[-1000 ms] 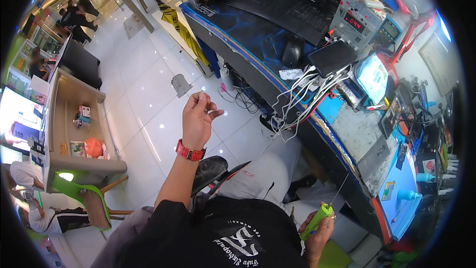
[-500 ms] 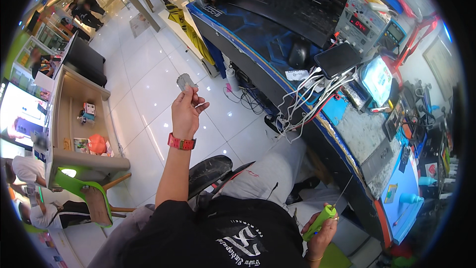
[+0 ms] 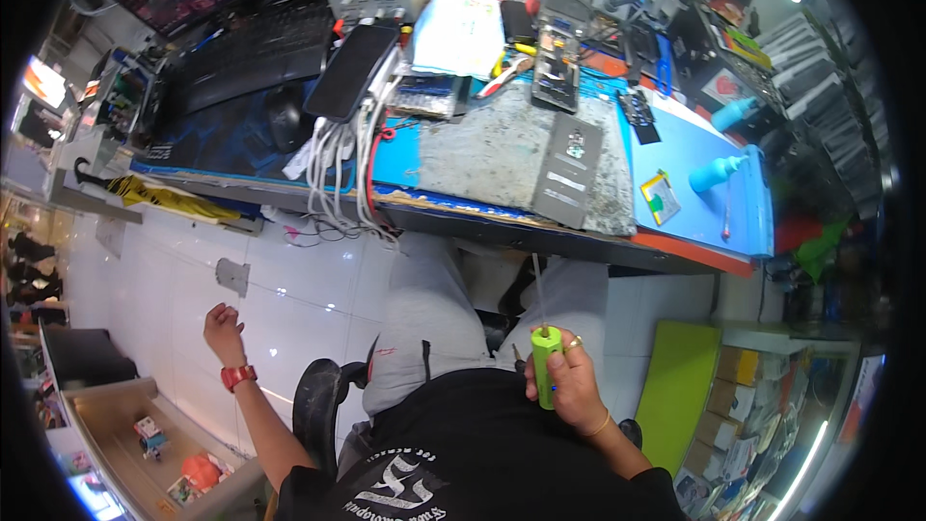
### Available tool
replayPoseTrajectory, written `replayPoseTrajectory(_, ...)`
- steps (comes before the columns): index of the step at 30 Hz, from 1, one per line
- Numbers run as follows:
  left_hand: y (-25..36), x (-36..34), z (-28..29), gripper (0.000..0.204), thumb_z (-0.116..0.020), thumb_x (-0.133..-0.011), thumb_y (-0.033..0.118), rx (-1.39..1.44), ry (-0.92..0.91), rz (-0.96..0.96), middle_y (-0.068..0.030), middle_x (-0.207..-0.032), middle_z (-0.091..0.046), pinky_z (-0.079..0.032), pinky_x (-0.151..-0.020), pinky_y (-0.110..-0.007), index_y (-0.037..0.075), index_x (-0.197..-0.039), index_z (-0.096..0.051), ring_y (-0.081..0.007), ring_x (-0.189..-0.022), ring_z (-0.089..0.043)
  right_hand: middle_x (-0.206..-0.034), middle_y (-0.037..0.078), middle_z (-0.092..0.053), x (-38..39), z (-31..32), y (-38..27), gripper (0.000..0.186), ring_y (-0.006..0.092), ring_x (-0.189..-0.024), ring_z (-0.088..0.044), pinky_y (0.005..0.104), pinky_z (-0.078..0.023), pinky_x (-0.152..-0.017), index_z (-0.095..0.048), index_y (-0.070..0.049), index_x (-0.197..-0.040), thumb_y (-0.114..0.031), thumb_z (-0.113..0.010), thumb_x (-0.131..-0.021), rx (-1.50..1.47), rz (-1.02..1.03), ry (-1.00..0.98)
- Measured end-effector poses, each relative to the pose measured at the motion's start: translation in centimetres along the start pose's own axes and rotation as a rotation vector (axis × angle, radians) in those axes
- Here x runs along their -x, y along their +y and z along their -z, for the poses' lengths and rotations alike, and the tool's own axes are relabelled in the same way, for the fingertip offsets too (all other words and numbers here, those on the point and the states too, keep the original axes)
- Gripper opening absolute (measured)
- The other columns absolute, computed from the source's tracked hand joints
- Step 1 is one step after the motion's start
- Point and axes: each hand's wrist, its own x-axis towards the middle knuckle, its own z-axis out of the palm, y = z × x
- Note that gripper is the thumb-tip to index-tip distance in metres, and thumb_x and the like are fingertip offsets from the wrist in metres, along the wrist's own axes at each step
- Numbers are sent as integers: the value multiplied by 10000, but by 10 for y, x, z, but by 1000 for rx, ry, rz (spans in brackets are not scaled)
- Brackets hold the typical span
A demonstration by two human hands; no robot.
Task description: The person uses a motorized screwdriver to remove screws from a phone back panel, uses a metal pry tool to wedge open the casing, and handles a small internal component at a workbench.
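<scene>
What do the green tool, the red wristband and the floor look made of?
Tool handle: probably hard plastic, given its even bright green and faceted shape. Its shaft looks like metal: thin, straight, greyish.
Wristband: maybe rubber or plastic, judging by its solid red; too small to settle.
Floor: glossy tile, likely ceramic or stone, with joint lines and bright reflections.

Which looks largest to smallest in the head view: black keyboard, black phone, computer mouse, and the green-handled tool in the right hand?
1. Black keyboard
2. Black phone
3. Computer mouse and green-handled tool: too alike to rank; the tool is longer but slimmer.
</scene>
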Motion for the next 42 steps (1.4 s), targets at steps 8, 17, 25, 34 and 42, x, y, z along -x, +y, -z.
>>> replayPoseTrajectory(8, 13, 0, -20, 210, -559, -948, 11, 331, 80, -130, -100, -967, -678, -568, -629, -301, 12, -1096, -708, -174, -727, -690, -866, 79, -609, -1, 6, 30, 497, 151, -555, -598, 292, -520, -474, -500, -83, -1486, -440, -418, -1149, -108, -30, 148)
replayPoseTrajectory(17, 237, 172, -112, 262, -671, -956, 99, -212, -242, -953, -141, -1069, -678, -546, -914, -471, 22, -1198, -738, -362, -1005, -669, -819, 37, -581, -22, 28, 18, 506, 123, -499, -558, 274, -465, -415, -525, -155, -1516, -472, -392, -1145, -57, -23, 271)
replayPoseTrajectory(25, 332, 271, -233, 593, -752, -957, 357, -241, -588, -1438, -134, -1137, -610, -449, -1100, -557, 28, -1434, -628, -323, -1131, -607, -938, 107, -628, 0, 25, -22, 492, 148, -688, -638, 284, -552, -622, -470, -33, -1440, -429, -488, -1149, -50, 213, 134)
replayPoseTrajectory(34, 349, 290, -295, 466, -794, -921, 334, -373, -605, -1221, -174, -1117, -649, -490, -885, -486, 27, -1257, -696, -365, -1071, -626, -945, 111, -641, 15, 20, 4, 434, 169, -684, -676, 311, -587, -609, -484, -62, -1368, -442, -433, -1164, -386, -5, 167)
replayPoseTrajectory(42, 340, 279, -311, 219, -779, -902, 170, 2, -733, -1547, -137, -1127, -692, -499, -1003, -487, 52, -1081, -736, -380, -1127, -662, -949, 108, -640, -20, -7, -12, 411, 205, -665, -679, 353, -594, -587, -501, -73, -1306, -447, -398, -1170, -567, -72, 159)
